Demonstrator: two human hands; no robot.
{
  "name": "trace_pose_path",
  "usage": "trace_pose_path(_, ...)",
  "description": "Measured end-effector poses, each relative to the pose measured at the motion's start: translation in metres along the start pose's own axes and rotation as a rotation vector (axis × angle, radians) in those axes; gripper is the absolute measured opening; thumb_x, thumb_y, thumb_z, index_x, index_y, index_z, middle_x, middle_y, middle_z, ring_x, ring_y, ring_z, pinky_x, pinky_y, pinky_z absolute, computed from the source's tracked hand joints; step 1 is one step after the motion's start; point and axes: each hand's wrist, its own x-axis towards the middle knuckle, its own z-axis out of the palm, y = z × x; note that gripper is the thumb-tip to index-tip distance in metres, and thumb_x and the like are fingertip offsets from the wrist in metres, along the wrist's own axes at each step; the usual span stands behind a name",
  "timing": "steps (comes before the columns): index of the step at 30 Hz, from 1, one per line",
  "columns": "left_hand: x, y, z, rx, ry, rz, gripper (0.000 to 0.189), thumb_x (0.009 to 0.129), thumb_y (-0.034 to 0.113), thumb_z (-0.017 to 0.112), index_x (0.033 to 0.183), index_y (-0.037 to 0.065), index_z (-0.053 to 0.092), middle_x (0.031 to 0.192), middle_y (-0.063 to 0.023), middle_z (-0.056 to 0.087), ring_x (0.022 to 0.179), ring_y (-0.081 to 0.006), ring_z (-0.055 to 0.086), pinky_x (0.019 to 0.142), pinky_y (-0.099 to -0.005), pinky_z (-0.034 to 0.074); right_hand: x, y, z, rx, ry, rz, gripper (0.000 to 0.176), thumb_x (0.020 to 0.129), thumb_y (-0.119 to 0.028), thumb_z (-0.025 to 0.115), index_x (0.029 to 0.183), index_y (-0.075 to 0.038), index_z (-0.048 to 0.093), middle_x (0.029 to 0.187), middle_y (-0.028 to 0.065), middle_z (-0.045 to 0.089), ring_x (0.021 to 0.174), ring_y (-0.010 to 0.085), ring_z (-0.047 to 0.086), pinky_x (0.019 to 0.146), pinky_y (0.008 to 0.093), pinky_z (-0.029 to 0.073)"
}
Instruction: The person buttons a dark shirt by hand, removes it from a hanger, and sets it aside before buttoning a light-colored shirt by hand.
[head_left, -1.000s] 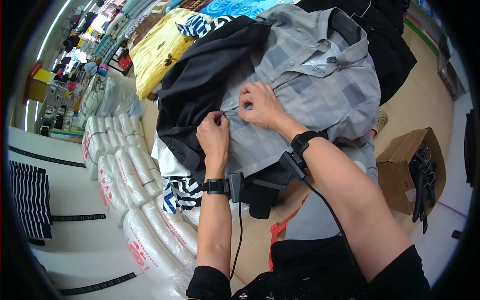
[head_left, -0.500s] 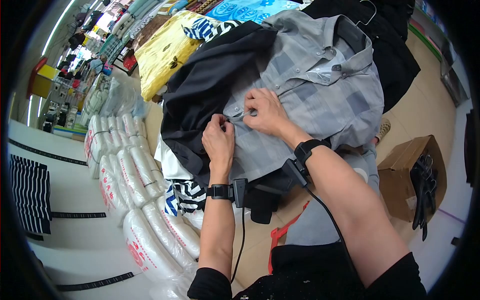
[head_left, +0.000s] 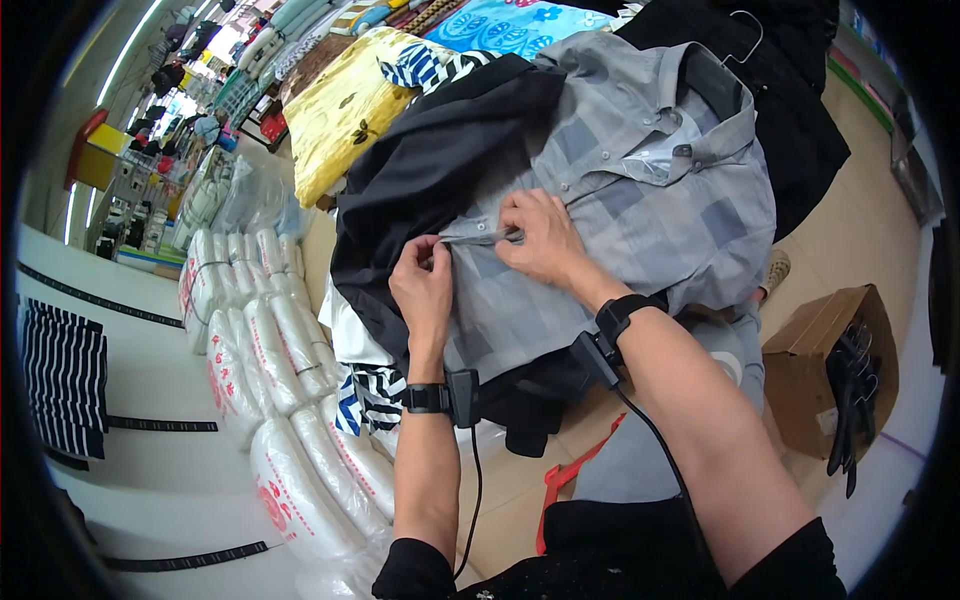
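A grey checked button-up shirt (head_left: 610, 240) lies spread over a pile of clothes, its collar toward the upper right. My left hand (head_left: 422, 285) pinches the edge of its button placket between thumb and fingers. A short way to the right, my right hand (head_left: 545, 238) has its fingers curled closed on the same placket. A fold of cloth stretches between the two hands, with a small button just above it. Clear plastic shows inside the collar. Beside my left hand, a black garment (head_left: 425, 175) lies bunched against the shirt.
Plastic-wrapped white bundles (head_left: 300, 480) are stacked at the left. Yellow patterned fabric (head_left: 335, 120) lies beyond the black garment. A cardboard box (head_left: 800, 380) with black hangers (head_left: 850, 400) stands on the floor at right. A red frame (head_left: 560, 490) is low in front.
My left hand has moved slightly left and stretched the placket fold between my hands. My right hand stays on the placket, its fingers shifted a little. The whole view has shifted slightly.
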Motion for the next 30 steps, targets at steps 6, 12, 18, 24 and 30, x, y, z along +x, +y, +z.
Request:
trace_pose_path(6, 0.010, -0.014, 0.015, 0.037, -0.086, -0.005, 0.023, 0.096, 0.017, 0.077, 0.106, -0.004, 0.078, 0.092, -0.0157, 0.081, 0.079, -0.0229, 0.077, 0.077, -0.0342, 0.059, 0.000, -0.001, 0.000, -0.004, 0.015, -0.028, 0.019, 0.078, -0.023, 0.072, 0.089, -0.008, 0.075, 0.109, 0.0054, 0.067, 0.116, 0.0276, 0.059, 0.107, 0.0418, 0.043)
trace_pose_path(12, 0.012, 0.001, 0.002, 0.299, -0.178, 0.029, 0.026, 0.092, 0.019, 0.079, 0.105, -0.003, 0.080, 0.092, -0.0176, 0.081, 0.084, -0.0266, 0.079, 0.080, -0.0358, 0.059, 0.000, 0.000, 0.002, 0.008, 0.032, -0.047, 0.018, 0.079, -0.022, 0.073, 0.089, -0.007, 0.073, 0.108, 0.0048, 0.067, 0.115, 0.0281, 0.059, 0.105, 0.0419, 0.043)
trace_pose_path(18, 0.014, 0.004, -0.003, 0.489, -0.239, 0.151, 0.026, 0.090, 0.021, 0.077, 0.102, -0.001, 0.080, 0.090, -0.0198, 0.079, 0.084, -0.0325, 0.079, 0.079, -0.0398, 0.059, -0.001, 0.001, 0.002, 0.015, 0.044, -0.053, 0.017, 0.079, -0.021, 0.072, 0.088, -0.006, 0.071, 0.107, 0.0043, 0.067, 0.115, 0.0280, 0.059, 0.104, 0.0419, 0.043)
trace_pose_path(24, 0.014, 0.003, -0.010, 0.274, -0.300, 0.076, 0.024, 0.090, 0.019, 0.075, 0.102, -0.002, 0.077, 0.088, -0.0166, 0.078, 0.080, -0.0285, 0.078, 0.077, -0.0376, 0.058, -0.001, -0.001, 0.001, 0.014, 0.036, -0.043, 0.019, 0.078, -0.021, 0.072, 0.088, -0.006, 0.072, 0.108, 0.0045, 0.067, 0.115, 0.0279, 0.059, 0.104, 0.0414, 0.043)
trace_pose_path(30, 0.007, 0.017, -0.015, 0.314, -0.208, 0.239, 0.017, 0.089, 0.011, 0.073, 0.099, -0.002, 0.073, 0.088, -0.0192, 0.075, 0.079, -0.0383, 0.074, 0.075, -0.0442, 0.057, 0.000, -0.003, -0.002, 0.007, -0.006, -0.004, 0.021, 0.077, -0.023, 0.073, 0.091, -0.007, 0.075, 0.109, 0.0051, 0.067, 0.117, 0.0265, 0.059, 0.108, 0.0404, 0.042)
